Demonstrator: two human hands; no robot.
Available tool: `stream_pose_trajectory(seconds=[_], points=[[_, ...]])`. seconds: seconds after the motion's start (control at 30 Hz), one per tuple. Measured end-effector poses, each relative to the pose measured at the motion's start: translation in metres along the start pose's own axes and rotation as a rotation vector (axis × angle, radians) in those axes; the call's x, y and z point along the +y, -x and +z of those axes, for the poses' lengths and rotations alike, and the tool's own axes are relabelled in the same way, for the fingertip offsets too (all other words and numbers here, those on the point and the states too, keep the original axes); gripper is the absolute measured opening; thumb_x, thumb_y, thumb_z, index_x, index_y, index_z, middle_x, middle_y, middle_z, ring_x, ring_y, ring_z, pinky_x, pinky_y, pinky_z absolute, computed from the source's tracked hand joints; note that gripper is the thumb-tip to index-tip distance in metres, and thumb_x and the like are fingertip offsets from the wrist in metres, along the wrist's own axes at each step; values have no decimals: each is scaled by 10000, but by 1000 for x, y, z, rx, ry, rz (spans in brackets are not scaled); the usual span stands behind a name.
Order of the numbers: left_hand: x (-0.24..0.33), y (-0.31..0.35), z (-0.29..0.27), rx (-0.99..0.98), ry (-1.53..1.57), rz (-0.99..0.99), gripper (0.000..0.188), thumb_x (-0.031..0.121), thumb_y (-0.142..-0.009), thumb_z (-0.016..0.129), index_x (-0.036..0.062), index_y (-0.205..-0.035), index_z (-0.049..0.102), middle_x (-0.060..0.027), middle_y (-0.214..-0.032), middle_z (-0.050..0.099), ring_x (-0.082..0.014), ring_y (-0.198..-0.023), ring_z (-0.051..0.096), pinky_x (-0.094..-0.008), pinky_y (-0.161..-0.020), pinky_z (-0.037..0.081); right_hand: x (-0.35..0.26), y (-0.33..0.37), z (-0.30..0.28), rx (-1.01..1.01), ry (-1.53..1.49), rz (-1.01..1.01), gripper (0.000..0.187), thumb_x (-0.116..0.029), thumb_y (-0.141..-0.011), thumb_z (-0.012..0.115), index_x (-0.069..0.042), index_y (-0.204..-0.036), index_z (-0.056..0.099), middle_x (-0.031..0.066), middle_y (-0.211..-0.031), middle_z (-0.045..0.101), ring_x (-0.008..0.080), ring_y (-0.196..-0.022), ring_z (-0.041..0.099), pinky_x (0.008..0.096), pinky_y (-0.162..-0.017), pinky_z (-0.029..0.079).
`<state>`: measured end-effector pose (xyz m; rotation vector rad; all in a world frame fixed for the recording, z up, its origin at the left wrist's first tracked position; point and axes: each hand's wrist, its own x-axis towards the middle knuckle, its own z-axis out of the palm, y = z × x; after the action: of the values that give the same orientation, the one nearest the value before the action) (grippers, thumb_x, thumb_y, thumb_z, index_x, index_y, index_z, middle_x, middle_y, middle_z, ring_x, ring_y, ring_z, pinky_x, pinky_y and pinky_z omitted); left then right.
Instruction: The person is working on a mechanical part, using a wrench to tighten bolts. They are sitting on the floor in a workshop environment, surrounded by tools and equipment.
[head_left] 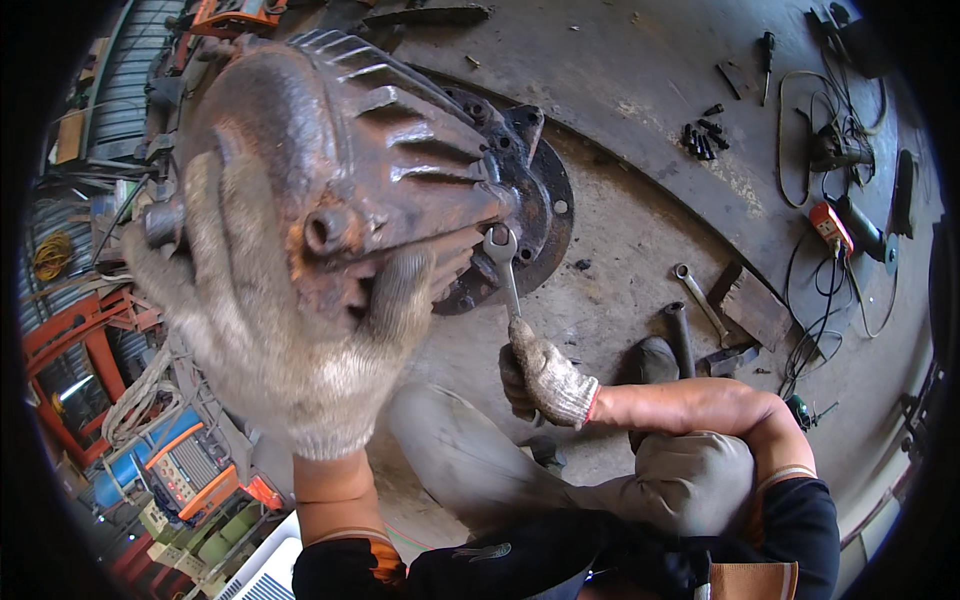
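Visibly, the wrench (509,280) projects from right fingers (512,372).

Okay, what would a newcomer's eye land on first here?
The big rusty finned housing at upper left, with the gloved left hand spread against it. Next, near the center, the gloved right hand gripping a wrench, its open end up at the housing's right side.

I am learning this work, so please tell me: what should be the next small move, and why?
Perhaps, with the right hand, turn the wrench slightly: its open end seems to be around a bolt, and the left hand rests on the rusty housing.
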<state>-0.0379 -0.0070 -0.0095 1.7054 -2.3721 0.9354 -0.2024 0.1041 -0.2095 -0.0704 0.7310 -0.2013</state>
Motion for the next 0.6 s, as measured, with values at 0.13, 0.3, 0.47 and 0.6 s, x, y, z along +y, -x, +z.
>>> stream_pose_trajectory(seconds=[0.13, 0.3, 0.47, 0.6], points=[[-4, 0, -5, -117, -61, 49, 850, 663, -810, 688, -8, -1319, 577, -196, -1312, 615, -375, -1200, 621, -665, -1124, 326, -1, 5, -7, 47, 48, 0, 643, -694, -993, 352, -143, -663, 390, -10, -545, 320, 160, -458, 318, 332, -446, 303], [5, -1, -3, -56, -73, 39, 865, 669, -782, 706, -6, -1312, 592, -188, -1278, 638, -346, -1153, 644, -598, -1158, 315, -5, 6, -8, 88, 145, -99, 638, -683, -997, 363, -143, -660, 396, -11, -553, 328, 155, -467, 320, 330, -450, 289], [-2, -7, -6, -95, -24, 133, 828, 628, -760, 741, 10, -1296, 613, -134, -1261, 664, -316, -1124, 658, -572, -1169, 305, -10, 11, -6, 65, 96, 29, 643, -694, -995, 343, -147, -664, 404, -17, -556, 317, 148, -468, 310, 331, -449, 273], [-2, -3, -6, -26, -51, 78, 818, 513, -704, 833, 27, -1318, 597, -136, -1238, 673, -331, -1117, 651, -589, -1124, 337, -17, 13, -7, 13, 17, 110, 640, -702, -992, 336, -155, -664, 398, -21, -557, 310, 142, -466, 300, 329, -443, 255]])
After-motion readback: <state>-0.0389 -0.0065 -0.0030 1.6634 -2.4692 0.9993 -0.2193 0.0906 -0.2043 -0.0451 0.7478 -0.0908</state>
